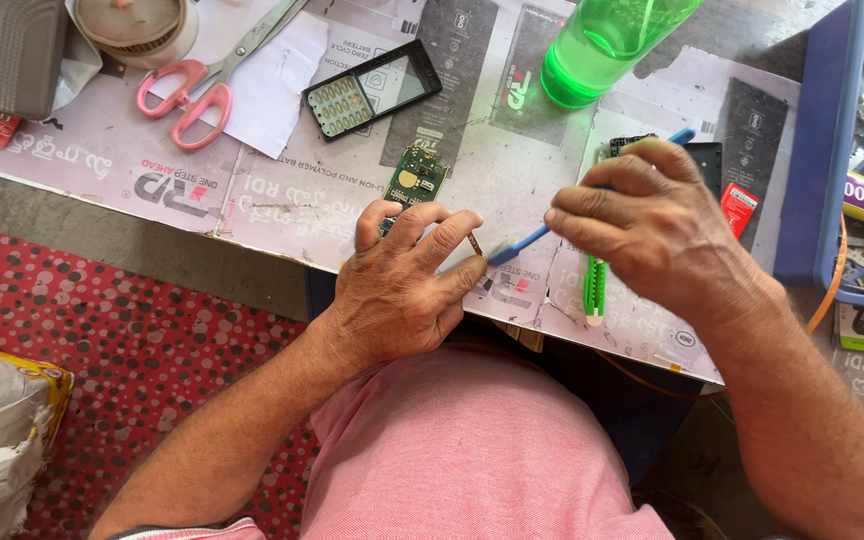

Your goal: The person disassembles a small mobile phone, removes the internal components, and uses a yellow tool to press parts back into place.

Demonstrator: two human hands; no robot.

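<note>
Toothbrush (517, 243) in curled right hand (652, 225) (angled)

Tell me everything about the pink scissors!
The scissors have pink plastic loop handles and long silvery metal blades. They lie flat and shut on white paper at the table's far left, handles toward the person, blades pointing away to the picture's top edge. Neither hand touches them.
</note>
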